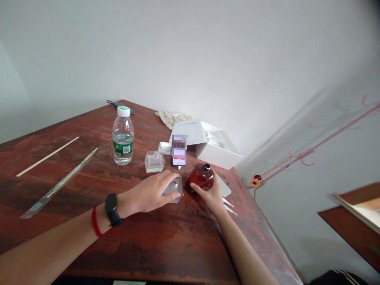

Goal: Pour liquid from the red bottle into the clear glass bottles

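My left hand [154, 193] curls around a clear square glass bottle [177, 186] with a short open neck, which stands on the table. My right hand [210, 192] grips a round amber glass bottle [203, 175] from its right side; its neck is uncapped and it stands close to the clear one. Just behind my left hand is a second clear square glass container [154, 162]. A phone [179, 152] with a lit screen leans upright behind the two bottles.
On the left stand a water bottle [123, 142], a bare chopstick [49, 156] and a wrapped pair of chopsticks [62, 182]. At the back are a white open box [219, 154] and a cloth [170, 117]. Thin white droppers [230, 206] lie right of my right hand.
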Demonstrator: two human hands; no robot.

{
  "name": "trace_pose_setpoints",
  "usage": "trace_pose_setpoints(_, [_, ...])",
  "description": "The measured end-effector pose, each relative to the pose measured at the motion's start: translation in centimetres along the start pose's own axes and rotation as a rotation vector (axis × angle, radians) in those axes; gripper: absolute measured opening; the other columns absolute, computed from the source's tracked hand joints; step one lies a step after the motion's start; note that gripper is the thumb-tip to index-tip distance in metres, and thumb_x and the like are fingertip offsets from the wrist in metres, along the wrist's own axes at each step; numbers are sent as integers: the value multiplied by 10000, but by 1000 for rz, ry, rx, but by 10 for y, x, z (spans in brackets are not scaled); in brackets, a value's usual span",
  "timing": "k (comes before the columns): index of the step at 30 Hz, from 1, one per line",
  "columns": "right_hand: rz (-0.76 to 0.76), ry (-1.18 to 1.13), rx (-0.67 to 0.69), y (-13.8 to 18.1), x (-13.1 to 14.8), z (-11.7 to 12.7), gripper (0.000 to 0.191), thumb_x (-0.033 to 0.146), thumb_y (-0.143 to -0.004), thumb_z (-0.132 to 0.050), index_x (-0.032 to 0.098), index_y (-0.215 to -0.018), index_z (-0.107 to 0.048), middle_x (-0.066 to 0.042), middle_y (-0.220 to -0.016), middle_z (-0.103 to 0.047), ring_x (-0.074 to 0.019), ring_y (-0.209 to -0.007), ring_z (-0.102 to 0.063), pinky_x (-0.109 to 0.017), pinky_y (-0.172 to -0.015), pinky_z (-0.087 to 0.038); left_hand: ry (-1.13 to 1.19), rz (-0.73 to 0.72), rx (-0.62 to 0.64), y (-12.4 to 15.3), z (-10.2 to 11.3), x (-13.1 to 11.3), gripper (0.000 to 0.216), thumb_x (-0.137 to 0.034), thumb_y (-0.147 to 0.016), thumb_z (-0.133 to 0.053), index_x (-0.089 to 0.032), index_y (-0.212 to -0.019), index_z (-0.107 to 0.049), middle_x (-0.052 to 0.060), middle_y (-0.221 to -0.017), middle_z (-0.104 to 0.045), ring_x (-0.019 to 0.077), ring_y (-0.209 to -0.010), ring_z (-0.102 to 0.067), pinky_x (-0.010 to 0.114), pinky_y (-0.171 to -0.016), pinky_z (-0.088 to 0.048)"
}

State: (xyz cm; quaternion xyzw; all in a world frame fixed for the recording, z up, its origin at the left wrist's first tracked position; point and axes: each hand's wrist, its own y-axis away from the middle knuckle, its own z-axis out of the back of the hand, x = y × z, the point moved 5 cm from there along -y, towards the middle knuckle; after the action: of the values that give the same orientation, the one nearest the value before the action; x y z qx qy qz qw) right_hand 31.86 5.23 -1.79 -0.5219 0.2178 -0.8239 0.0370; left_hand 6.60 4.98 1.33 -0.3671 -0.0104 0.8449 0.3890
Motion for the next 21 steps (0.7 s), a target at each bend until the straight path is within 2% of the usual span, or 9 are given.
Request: trace_pose_setpoints(21, [9,0,5,1,4,0,925,481,-709,-961,242,-1488,-523,-160,-1466,-674,-382,-1335,-663,-603,-1187,-484,-6,-3,-3,0,2,-2,479,-385,-1054,-613,-179,-1477,-519,173,-1504,-632,351,-1376,-631,482,-1177,-484])
